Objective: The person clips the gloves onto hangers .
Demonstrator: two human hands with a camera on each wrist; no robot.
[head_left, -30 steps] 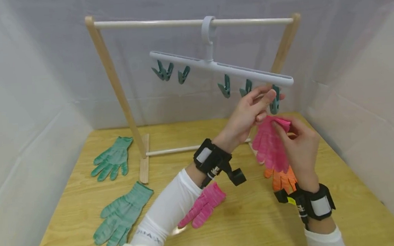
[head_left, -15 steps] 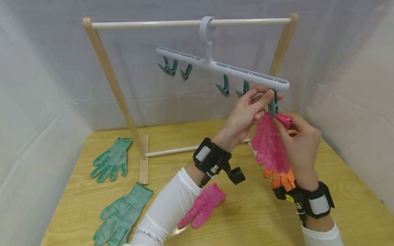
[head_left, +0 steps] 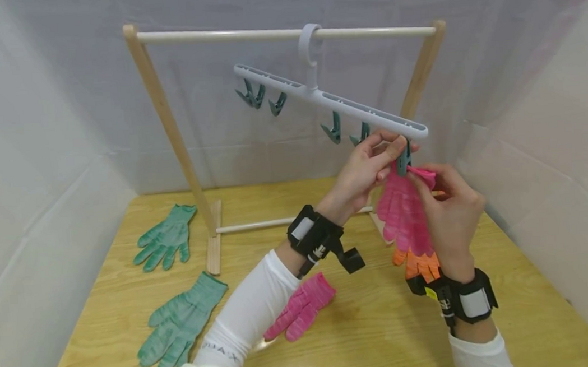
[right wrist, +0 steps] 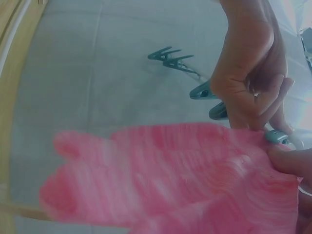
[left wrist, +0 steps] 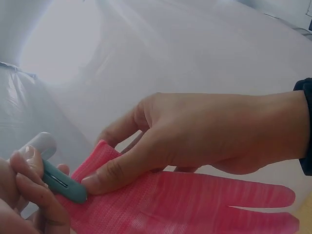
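Both hands work one clip (head_left: 402,160): left hand (head_left: 366,170) pinches it, right hand (head_left: 449,210) holds pink glove (head_left: 403,213), fingers hanging down; orange glove (head_left: 417,264) lies below.

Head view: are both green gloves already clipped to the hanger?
No: both green gloves lie flat on the wooden table, left of the white clip hanger.
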